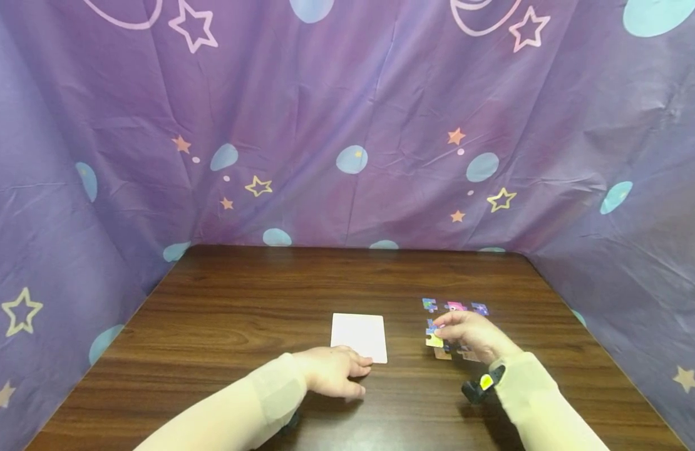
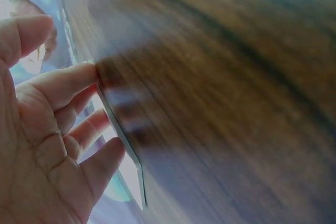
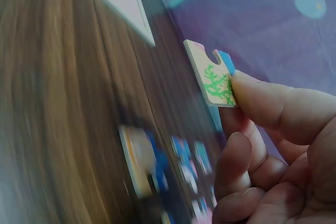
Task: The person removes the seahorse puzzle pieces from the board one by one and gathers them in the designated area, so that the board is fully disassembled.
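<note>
My right hand (image 1: 476, 335) pinches a jigsaw piece (image 3: 212, 81) between thumb and fingers, lifted above the table. Green seaweed on a pale yellow ground is printed on it, with a blue corner. Loose puzzle pieces (image 1: 455, 306) lie beneath and beyond that hand, some of them covered by it. Left of them, a thin white square board (image 1: 360, 332) lies flat on the table. With its fingers extended, my left hand (image 1: 335, 371) touches the board's near edge. Its fingertips rest on the board in the left wrist view.
The dark wooden table (image 1: 252, 282) has a purple curtain (image 1: 325, 113) with stars and dots along its back and sides. A black wrist strap (image 1: 483, 383) hangs below the right sleeve.
</note>
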The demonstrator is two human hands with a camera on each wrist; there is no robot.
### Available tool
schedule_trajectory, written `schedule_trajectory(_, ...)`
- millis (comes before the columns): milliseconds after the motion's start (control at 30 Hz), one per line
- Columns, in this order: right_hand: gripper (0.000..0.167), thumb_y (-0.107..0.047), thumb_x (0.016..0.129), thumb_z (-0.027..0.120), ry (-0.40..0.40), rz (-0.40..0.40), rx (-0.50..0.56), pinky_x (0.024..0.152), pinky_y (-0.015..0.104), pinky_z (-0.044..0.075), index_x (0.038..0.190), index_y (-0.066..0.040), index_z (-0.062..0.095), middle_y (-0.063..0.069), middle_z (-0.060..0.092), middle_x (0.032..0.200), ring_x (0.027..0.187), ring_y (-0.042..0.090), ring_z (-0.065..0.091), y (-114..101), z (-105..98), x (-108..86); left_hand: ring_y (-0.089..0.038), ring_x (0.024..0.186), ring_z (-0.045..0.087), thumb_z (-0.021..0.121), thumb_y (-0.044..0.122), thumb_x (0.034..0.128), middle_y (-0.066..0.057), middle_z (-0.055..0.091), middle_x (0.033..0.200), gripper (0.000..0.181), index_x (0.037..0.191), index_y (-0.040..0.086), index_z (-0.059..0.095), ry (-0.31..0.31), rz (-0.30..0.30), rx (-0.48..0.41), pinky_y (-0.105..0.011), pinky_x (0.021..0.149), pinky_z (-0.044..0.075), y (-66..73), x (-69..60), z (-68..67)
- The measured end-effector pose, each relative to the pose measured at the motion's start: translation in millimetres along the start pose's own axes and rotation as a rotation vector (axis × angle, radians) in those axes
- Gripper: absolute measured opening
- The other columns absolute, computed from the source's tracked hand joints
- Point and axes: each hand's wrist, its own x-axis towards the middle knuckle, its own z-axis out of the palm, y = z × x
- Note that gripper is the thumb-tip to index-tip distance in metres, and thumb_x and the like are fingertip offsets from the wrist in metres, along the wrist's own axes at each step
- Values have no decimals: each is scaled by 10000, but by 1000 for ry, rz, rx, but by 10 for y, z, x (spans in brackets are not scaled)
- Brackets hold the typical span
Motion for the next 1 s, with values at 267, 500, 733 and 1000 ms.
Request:
schedule_trajectory(267,235,-81,871,653,46,12,-62,621,263,478,1066,44,613,-29,634,805,690,118,573,115,-441,-208,-65,1351,356,520,521,914,160,406,1469,571,1385,198,533,-11,-2,37,-316,1096,344,1,19,-8)
schedule_trajectory(500,137,-113,894,640,93,65,-158,627,268,406,1028,-102,665,-91,609,808,730,93,535,257,-770,-345,-62,1355,350,519,516,916,154,399,1475,576,1389,186,528,-12,1,49,-307,1102,333,-8,26,2)
schedule_trajectory(733,166,-114,887,642,108,116,-222,568,257,374,1035,-40,662,-73,587,753,686,100,512,329,-973,-439,-62,1361,341,518,510,920,141,397,1481,571,1383,175,533,-8,6,28,-306,1110,319,-16,16,3)
schedule_trajectory(1000,188,-114,854,669,129,130,-341,560,261,368,982,23,653,-54,567,738,675,108,500,326,-1018,-493,-80,1368,339,496,516,924,128,376,1496,569,1380,178,535,25,38,26,-328,1109,325,-51,13,2)
